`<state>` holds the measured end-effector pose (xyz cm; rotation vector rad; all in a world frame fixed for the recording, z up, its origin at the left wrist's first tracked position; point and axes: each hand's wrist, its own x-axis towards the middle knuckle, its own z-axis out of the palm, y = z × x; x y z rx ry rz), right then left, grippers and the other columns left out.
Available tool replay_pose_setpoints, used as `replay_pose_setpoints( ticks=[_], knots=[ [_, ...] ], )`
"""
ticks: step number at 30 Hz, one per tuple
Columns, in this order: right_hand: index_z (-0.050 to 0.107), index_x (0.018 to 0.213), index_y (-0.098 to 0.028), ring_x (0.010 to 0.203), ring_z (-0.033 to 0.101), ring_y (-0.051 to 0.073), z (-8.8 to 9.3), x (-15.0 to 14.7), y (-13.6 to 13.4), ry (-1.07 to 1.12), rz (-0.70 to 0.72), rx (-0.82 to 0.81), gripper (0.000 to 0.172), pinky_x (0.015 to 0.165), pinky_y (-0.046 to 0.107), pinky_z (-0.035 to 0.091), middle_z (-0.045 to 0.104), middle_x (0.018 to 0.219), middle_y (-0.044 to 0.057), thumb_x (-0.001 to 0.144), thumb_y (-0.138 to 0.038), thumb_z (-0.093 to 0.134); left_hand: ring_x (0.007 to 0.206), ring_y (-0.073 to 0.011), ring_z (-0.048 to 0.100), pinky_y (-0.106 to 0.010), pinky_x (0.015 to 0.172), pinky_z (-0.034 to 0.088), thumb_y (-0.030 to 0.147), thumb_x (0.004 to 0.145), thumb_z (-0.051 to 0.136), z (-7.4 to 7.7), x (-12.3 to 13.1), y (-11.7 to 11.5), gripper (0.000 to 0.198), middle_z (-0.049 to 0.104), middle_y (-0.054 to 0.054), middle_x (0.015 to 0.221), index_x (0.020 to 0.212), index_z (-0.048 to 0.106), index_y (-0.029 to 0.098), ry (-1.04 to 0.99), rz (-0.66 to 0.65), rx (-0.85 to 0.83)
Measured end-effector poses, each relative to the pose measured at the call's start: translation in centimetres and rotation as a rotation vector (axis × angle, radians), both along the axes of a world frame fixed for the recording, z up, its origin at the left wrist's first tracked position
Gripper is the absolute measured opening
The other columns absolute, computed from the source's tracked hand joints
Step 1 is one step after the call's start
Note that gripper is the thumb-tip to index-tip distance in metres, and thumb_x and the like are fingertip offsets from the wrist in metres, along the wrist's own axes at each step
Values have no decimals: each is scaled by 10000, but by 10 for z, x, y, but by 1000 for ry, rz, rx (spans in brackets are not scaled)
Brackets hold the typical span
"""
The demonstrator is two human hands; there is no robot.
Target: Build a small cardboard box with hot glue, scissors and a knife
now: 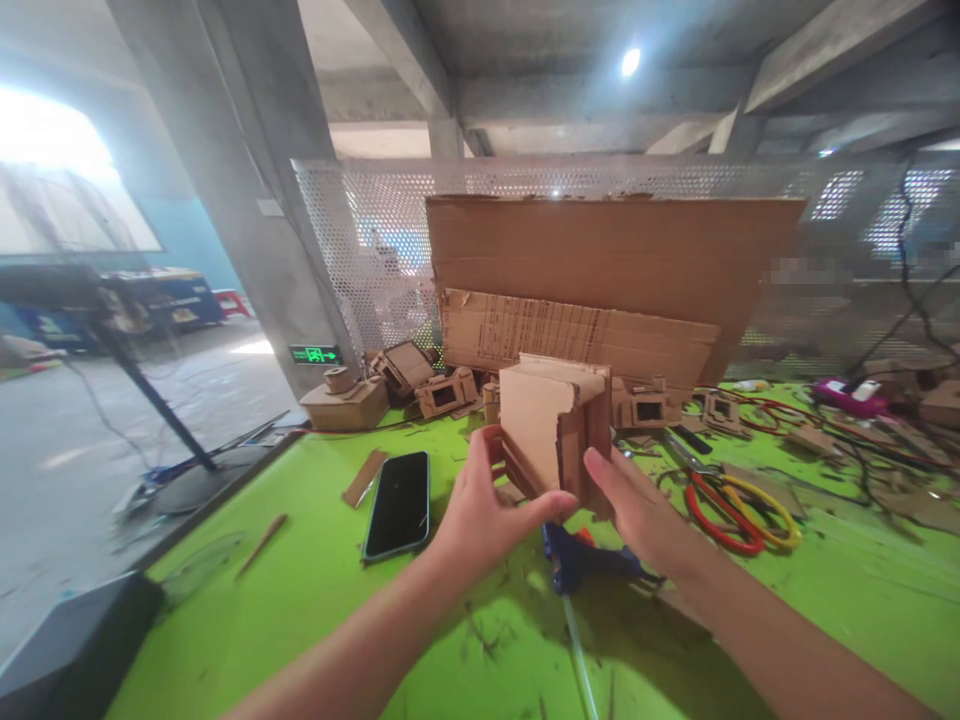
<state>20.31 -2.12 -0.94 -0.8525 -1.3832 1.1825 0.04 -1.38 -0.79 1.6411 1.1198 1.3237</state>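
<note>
Left hand (480,512) and right hand (646,508) grip the box (534,420) between them over the counter (300,620), near the glue gun (574,562), where uneven squeezing could buckle its panels and a slip could drop it against the gun.

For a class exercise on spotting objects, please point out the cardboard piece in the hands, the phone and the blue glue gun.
Cardboard piece (534,428): head view, on its pale broad face.
Phone (398,505): head view, on its dark screen.
Blue glue gun (579,565): head view, on its body.
</note>
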Motion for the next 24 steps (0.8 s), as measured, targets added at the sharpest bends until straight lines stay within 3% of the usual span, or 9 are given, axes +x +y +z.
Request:
replay_pose_setpoints(
  ticks=[6,11,14,18,21,24],
  knots=[
    [550,1403,-288,1236,670,348,9,-17,-11,-98,-79,-16,827,1064,542,533,733,1317,106,684,-390,945,1237,-355,602,-541,1045,503,512,687,881,-7,2,-4,823,584,-185,1331,1295,426,193,125,96,105],
    [596,1278,-288,1185,699,304,10,-14,2,59,-168,-25,667,1020,458,556,750,1281,82,698,-355,917,1261,-341,572,-537,1082,477,506,694,892,1,0,-9,910,557,-182,1371,1386,390,193,169,47,145],
    [616,1263,-283,1179,703,311,10,3,15,253,-88,-119,584,973,450,574,759,1273,65,742,-400,854,1282,-301,583,-474,1083,492,489,883,738,10,1,-10,631,590,-170,1387,1377,476,195,-75,-112,149],
    [724,1167,-217,1141,722,327,7,25,23,366,111,-289,460,949,437,583,794,1204,82,793,-485,730,986,-241,712,-363,851,589,516,932,670,19,4,-9,492,733,-133,1126,1269,608,163,-394,-259,-65],
    [748,1155,-194,1136,725,341,5,32,21,320,213,-341,470,958,447,578,792,1215,99,800,-498,701,759,-178,671,-296,722,559,537,914,686,19,4,-6,418,723,-67,844,1025,706,135,-376,-335,-139],
    [728,1185,-212,1123,733,341,3,30,19,223,221,-315,474,937,447,585,784,1237,97,804,-494,722,637,-119,537,-222,586,434,545,917,675,15,2,-2,421,620,-12,710,828,695,134,-295,-300,-105]
  ],
)
